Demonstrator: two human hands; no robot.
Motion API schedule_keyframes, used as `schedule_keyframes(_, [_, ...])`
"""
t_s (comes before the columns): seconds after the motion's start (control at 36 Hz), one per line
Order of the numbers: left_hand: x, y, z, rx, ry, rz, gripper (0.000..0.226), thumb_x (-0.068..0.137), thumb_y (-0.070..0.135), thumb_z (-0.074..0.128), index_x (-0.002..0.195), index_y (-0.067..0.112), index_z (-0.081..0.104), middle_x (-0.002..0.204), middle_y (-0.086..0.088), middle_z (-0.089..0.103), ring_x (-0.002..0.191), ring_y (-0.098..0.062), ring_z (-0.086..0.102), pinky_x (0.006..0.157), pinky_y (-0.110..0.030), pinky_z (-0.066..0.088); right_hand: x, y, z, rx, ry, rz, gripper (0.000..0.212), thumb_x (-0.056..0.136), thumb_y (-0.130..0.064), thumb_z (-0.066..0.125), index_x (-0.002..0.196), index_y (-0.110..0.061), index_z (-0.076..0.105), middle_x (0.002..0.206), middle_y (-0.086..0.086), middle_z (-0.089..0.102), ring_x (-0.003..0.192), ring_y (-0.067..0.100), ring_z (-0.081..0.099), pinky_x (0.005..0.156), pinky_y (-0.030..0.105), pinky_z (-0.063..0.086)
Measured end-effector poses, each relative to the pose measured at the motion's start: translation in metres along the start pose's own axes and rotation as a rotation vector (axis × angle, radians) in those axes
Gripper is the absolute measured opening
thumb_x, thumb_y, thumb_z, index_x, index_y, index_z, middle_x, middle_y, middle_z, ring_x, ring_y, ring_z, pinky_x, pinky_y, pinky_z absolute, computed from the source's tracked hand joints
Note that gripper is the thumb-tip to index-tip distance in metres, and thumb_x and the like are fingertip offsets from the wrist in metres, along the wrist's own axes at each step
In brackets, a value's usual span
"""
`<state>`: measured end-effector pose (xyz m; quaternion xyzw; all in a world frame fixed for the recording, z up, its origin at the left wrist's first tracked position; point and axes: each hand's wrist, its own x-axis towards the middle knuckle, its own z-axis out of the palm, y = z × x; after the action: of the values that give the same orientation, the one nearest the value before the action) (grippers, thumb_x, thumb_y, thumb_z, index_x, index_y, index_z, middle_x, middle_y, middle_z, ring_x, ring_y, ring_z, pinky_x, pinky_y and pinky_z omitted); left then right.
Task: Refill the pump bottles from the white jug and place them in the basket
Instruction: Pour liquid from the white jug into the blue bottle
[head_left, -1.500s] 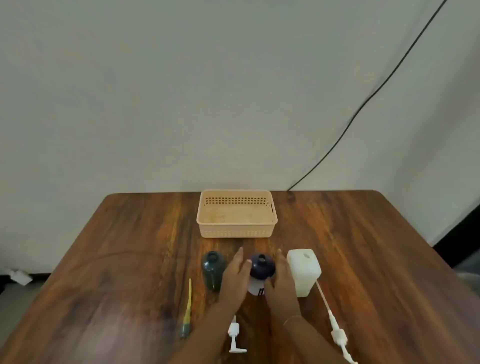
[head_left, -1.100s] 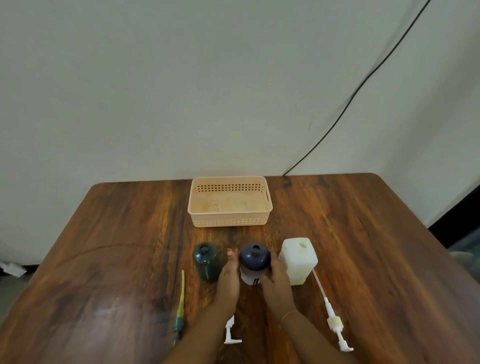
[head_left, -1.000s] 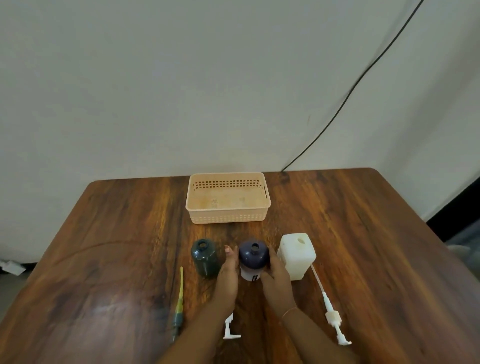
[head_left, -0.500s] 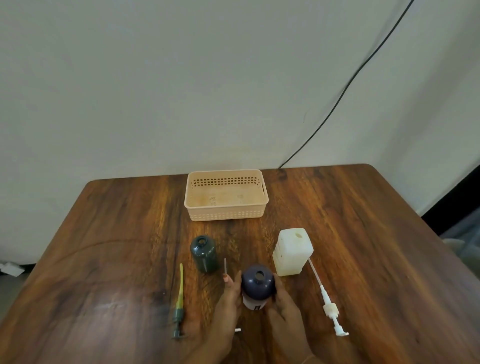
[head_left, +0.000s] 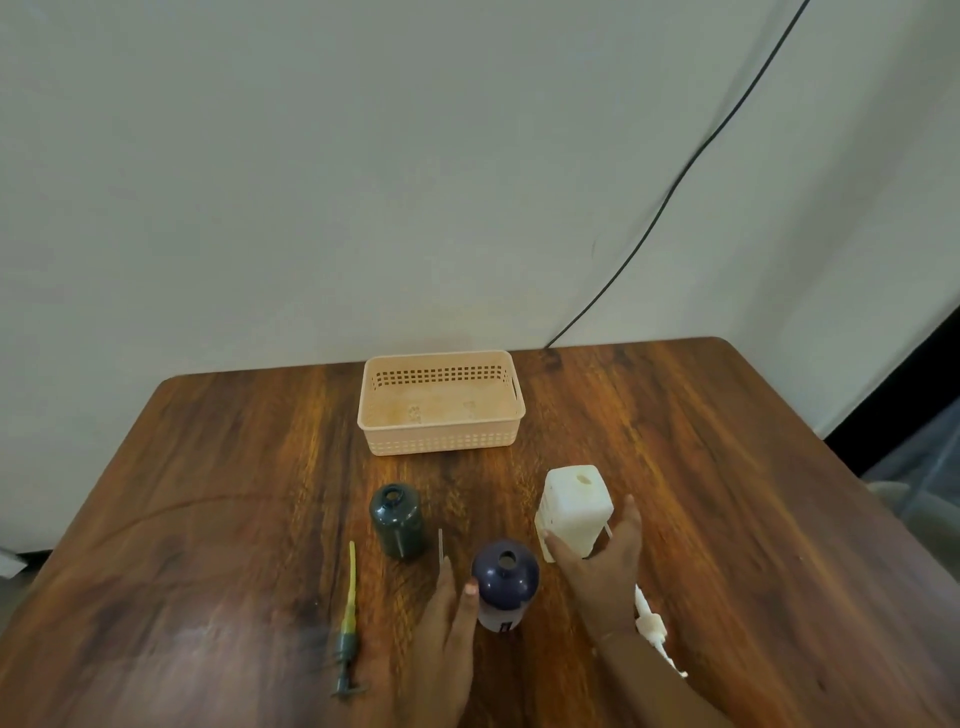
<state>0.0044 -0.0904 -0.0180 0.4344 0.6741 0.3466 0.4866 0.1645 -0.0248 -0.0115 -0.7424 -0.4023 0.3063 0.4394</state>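
Note:
An open dark blue bottle (head_left: 506, 579) with a white base stands near the table's front. My left hand (head_left: 447, 629) lies flat against its left side, thumb tip touching it, without wrapping it. The white jug (head_left: 574, 506), cap off, stands just to the right. My right hand (head_left: 605, 561) cups its lower part, thumb on the left and fingers on the right. An open dark green bottle (head_left: 397, 525) stands to the left, untouched. The peach basket (head_left: 439, 444) sits empty behind them.
A yellow-green pump head (head_left: 349, 608) lies left of my left hand. A white pump head (head_left: 652, 629) lies partly under my right wrist. A thin pump tube (head_left: 440, 543) sticks out beyond my left fingers. A black cable (head_left: 675, 187) runs down the wall.
Both hands drew the dark blue bottle toward me. My right hand then left it and reached to the white jug; my left hand stayed beside the bottle.

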Motion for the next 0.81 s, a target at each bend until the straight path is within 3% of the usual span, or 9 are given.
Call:
schedule_keyframes(0.06, [-0.002,0.007,0.004,0.033,-0.002,-0.013,0.059,0.093,0.042,0.045,0.145,0.028,0.024,0.152,0.004,0.033,0.135,-0.011,0.034,0.102,-0.019,0.023,0.007,0.002,0.006,-0.018,-0.027,0.023,0.121,0.054,-0.042,0.086,0.145,-0.03,0.008,0.153,0.002,0.023,0.139,0.028,0.027,0.107,0.05,0.032])
schedule_keyframes(0.14, [-0.002,0.009,0.01,0.105,-0.109,-0.003,0.065,0.095,0.03,0.046,0.148,0.017,0.011,0.157,0.002,0.017,0.143,-0.015,0.02,0.111,-0.02,0.019,0.013,0.005,0.014,-0.018,-0.047,0.037,0.124,0.049,-0.048,0.086,0.143,-0.032,0.008,0.151,0.002,0.027,0.137,0.028,0.03,0.106,0.051,0.033])
schedule_keyframes(0.25, [-0.01,0.009,0.014,0.12,-0.1,0.024,0.071,0.091,0.023,0.056,0.148,0.02,0.013,0.155,0.007,0.024,0.141,-0.01,0.024,0.105,-0.01,0.019,0.02,0.01,0.018,0.005,0.021,0.051,0.102,0.059,-0.036,0.085,0.139,-0.022,0.024,0.141,0.006,0.043,0.128,0.029,0.042,0.098,0.047,0.044])
schedule_keyframes(0.36, [-0.008,0.012,0.018,0.164,-0.061,0.035,0.076,0.088,0.025,0.061,0.148,0.018,0.014,0.154,0.004,0.029,0.141,-0.015,0.027,0.112,-0.023,0.023,0.021,0.014,0.013,-0.011,0.042,-0.007,0.078,0.062,-0.029,0.084,0.127,-0.017,0.042,0.13,0.007,0.054,0.119,0.027,0.051,0.087,0.042,0.052])
schedule_keyframes(0.47, [0.002,0.015,0.019,0.204,0.008,0.065,0.09,0.08,0.026,0.07,0.149,0.016,0.013,0.154,0.0,0.029,0.141,-0.018,0.028,0.113,-0.025,0.025,0.013,0.01,0.001,-0.058,0.053,-0.129,0.073,0.061,-0.026,0.085,0.123,-0.015,0.046,0.126,0.009,0.057,0.115,0.027,0.054,0.081,0.036,0.052])
schedule_keyframes(0.61, [0.017,0.019,0.02,0.239,0.021,0.09,0.103,0.07,0.03,0.08,0.149,0.02,0.013,0.155,0.004,0.025,0.142,-0.015,0.026,0.114,-0.027,0.025,-0.001,-0.001,-0.021,-0.323,-0.003,-0.409,0.082,0.063,-0.028,0.084,0.133,-0.013,0.043,0.133,0.007,0.054,0.12,0.026,0.051,0.093,0.044,0.049])
schedule_keyframes(0.81, [0.025,0.014,0.022,0.314,-0.006,0.143,0.085,0.076,0.032,0.075,0.145,0.022,0.027,0.151,0.007,0.034,0.139,-0.015,0.033,0.113,-0.032,0.033,-0.008,-0.005,-0.042,-0.663,-0.044,-0.735,0.087,0.052,-0.023,0.091,0.127,-0.006,0.051,0.124,0.013,0.062,0.112,0.033,0.06,0.081,0.049,0.054])
